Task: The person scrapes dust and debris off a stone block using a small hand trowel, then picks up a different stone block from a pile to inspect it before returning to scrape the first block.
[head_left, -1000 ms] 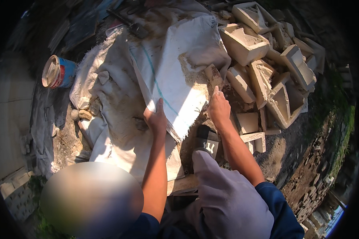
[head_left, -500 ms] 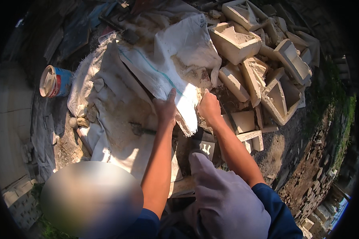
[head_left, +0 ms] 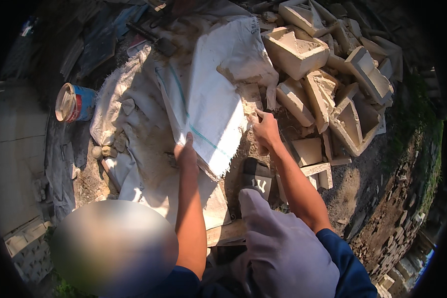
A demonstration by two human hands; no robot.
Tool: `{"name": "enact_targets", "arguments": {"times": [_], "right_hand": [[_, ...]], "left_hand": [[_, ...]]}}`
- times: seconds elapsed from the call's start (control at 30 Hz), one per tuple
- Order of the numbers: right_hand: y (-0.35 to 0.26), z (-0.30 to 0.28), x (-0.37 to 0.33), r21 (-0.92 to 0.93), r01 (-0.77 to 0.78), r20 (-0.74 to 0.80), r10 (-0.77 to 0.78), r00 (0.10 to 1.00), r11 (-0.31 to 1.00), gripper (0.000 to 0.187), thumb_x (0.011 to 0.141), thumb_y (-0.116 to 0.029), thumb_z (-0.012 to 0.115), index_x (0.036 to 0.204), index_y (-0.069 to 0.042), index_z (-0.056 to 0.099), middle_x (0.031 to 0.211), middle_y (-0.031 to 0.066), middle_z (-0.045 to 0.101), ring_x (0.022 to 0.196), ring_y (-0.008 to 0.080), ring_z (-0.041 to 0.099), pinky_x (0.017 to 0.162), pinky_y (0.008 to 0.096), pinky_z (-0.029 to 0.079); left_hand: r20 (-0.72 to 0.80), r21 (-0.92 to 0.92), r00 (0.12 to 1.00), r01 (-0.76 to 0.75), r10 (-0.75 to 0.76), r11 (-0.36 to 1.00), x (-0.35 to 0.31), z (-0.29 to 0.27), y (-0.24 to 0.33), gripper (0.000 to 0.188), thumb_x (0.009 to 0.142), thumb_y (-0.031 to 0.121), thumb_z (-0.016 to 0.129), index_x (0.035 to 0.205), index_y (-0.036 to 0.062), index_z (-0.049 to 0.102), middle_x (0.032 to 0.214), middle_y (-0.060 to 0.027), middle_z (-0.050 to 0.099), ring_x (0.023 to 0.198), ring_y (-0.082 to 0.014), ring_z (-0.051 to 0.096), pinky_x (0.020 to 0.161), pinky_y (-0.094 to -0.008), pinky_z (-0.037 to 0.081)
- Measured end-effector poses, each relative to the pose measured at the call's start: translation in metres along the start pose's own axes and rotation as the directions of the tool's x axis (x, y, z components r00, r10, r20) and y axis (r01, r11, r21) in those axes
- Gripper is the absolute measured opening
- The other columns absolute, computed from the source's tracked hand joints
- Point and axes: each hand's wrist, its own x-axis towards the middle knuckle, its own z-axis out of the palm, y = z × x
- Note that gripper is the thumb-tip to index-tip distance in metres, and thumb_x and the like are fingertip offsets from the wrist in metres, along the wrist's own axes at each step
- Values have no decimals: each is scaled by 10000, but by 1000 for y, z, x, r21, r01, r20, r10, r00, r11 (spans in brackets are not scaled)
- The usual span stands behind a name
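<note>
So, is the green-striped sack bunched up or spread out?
Mostly spread: the sack shows a broad white face, the left hand gripping its edge.

My head-worn fisheye camera looks down from above my knee (head_left: 293,243), faces the far side, and frames my left hand (head_left: 186,154) and right hand (head_left: 266,129) mid-view at close range.

Colours as I log them from my station: white sack (head_left: 211,82), teal line (head_left: 203,138).
I find the sack white in sunlight and grey-tan in shade, with dark marks at its far edge and the narrow teal line running along its length. On my feed the bucket (head_left: 83,103) reads blue with a red patch, the moulded blocks (head_left: 298,59) sandy beige, the ground sheet (head_left: 146,111) off-white with tan soiling. I record greyish-mauve trousers (head_left: 288,248), a navy sleeve (head_left: 345,258), and a dark sandal (head_left: 257,174) bearing a white emblem.
</note>
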Motion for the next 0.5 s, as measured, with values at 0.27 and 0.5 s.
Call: {"name": "enact_targets", "arguments": {"times": [0.27,0.5], "right_hand": [[-27,-17,9,5,118,39,-118,992,993,413,913,-257,670,1194,46,661,1020,310,671,1001,412,678,851,432,533],[-41,5,71,-521,276,-35,-343,939,808,215,927,-78,557,1052,94,588,982,275,670,889,429,689,771,496,554]], "left_hand": [[-86,134,996,28,-17,991,-1,-10,0,444,937,288,703,1201,-61,631,1104,-122,677,962,-203,633,855,-352,492],[-93,137,994,-46,59,990,-13,0,8,397,980,296,639,1103,-82,647,949,-91,671,851,-157,599,781,-325,482]]}}
